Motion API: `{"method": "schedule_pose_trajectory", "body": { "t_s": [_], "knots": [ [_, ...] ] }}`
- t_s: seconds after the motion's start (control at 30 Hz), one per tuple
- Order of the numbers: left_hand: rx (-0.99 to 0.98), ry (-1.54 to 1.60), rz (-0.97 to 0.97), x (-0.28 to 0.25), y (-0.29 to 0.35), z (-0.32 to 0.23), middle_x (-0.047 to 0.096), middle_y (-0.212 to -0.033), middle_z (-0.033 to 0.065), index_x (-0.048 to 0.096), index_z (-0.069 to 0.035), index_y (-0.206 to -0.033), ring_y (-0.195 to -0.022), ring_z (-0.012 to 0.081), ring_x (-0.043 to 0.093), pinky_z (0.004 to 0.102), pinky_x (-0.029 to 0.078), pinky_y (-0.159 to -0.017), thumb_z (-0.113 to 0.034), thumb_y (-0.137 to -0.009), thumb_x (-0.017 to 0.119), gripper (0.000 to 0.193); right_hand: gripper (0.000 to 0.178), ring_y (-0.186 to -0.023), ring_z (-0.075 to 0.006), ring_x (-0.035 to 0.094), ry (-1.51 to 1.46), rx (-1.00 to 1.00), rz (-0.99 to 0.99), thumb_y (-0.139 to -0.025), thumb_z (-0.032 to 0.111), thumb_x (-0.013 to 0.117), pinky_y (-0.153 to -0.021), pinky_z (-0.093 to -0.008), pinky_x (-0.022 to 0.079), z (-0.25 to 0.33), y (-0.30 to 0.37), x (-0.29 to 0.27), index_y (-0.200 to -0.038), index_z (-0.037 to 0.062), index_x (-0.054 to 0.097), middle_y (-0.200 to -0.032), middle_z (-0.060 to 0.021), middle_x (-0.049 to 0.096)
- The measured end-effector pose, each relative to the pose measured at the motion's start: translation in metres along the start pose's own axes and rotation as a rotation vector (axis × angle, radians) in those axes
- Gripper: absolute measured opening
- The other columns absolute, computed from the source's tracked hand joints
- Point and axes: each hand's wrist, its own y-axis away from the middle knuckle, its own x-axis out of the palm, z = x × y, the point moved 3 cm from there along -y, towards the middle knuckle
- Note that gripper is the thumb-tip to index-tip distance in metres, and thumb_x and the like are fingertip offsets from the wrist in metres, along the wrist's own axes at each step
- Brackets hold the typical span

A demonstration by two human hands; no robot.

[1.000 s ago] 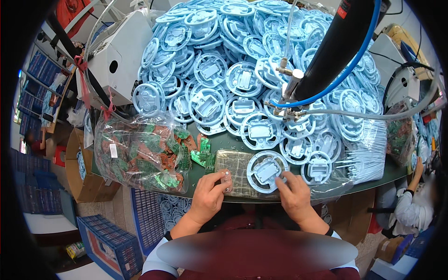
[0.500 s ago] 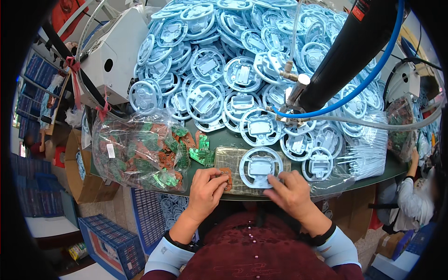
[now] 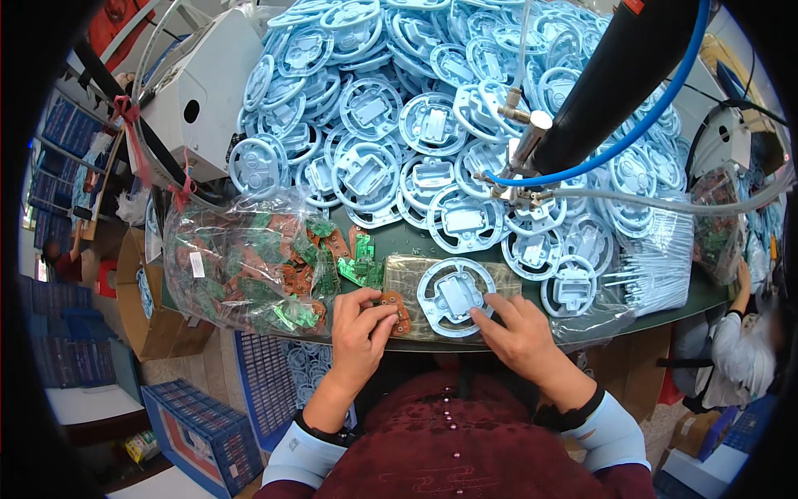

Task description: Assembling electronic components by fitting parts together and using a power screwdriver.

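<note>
L hand point(image 3: 357, 331): fingertips pinching brown board point(image 3: 400, 319) | R hand point(image 3: 520, 334): fingers part-spread at blue wheel point(image 3: 456, 296) (gripping or steadying, can't tell) | wheel over work pad point(image 3: 402, 275) | step: likely positioning | next calls for steady wheel, controlled board

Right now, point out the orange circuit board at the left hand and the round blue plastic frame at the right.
Orange circuit board point(image 3: 401, 315): head view, its exposed face.
Round blue plastic frame point(image 3: 458, 297): head view, its rectangular centre.
</note>
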Motion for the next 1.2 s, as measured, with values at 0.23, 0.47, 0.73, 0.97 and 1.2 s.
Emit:
{"method": "schedule_pose_trajectory", "body": {
  "t_s": [0.23,0.47,0.73,0.97,1.2],
  "knots": [
    [0.083,0.034,0.049,0.004,-0.014,-0.014,0.064,-0.108,0.0070,0.072,-0.008,-0.094,-0.094,0.0264,0.057,0.0381,0.044,-0.080,-0.004,-0.075,0.078,0.021,0.037,-0.078,-0.0200,0.058,-0.032,-0.034,-0.041,-0.076,0.013,0.067,-0.063,-0.0320,0.047,0.009,0.004,0.012,-0.111,0.0048,0.067,-0.109,-0.0092,0.063],
    [0.211,-0.004,0.130,0.024,-0.028,-0.027,0.064,-0.107,0.0044,0.071,-0.010,-0.096,-0.096,0.0254,0.057,0.0388,0.041,-0.082,-0.006,-0.075,0.078,0.023,0.035,-0.078,-0.0187,0.058,-0.053,-0.115,-0.075,-0.075,0.014,0.066,-0.063,-0.0318,0.046,0.013,0.009,0.016,-0.109,0.0050,0.067,-0.104,-0.0072,0.063],
    [0.289,-0.028,0.229,0.038,-0.039,-0.035,0.066,-0.107,0.0035,0.072,-0.010,-0.095,-0.097,0.0255,0.058,0.0395,0.039,-0.081,-0.007,-0.075,0.077,0.020,0.034,-0.080,-0.0183,0.059,-0.037,-0.126,-0.090,-0.075,0.015,0.067,-0.065,-0.0315,0.046,0.010,0.011,0.017,-0.107,0.0054,0.068,-0.104,-0.0065,0.062],
    [0.354,-0.052,0.289,0.039,-0.042,-0.036,0.066,-0.107,0.0030,0.071,-0.010,-0.094,-0.099,0.0263,0.058,0.0402,0.040,-0.082,-0.007,-0.074,0.077,0.021,0.033,-0.082,-0.0184,0.059,-0.042,-0.125,-0.095,-0.075,0.016,0.068,-0.065,-0.0311,0.046,0.010,0.011,0.015,-0.106,0.0056,0.068,-0.104,-0.0062,0.062],
    [0.282,-0.138,0.160,0.044,-0.030,-0.041,0.065,-0.108,0.0050,0.070,-0.010,-0.095,-0.102,0.0284,0.057,0.0418,0.040,-0.084,-0.007,-0.074,0.077,0.023,0.032,-0.082,-0.0190,0.059,-0.039,-0.119,-0.088,-0.076,0.016,0.067,-0.066,-0.0308,0.047,0.009,0.011,0.013,-0.107,0.0057,0.068,-0.105,-0.0063,0.062]
  ]
}}
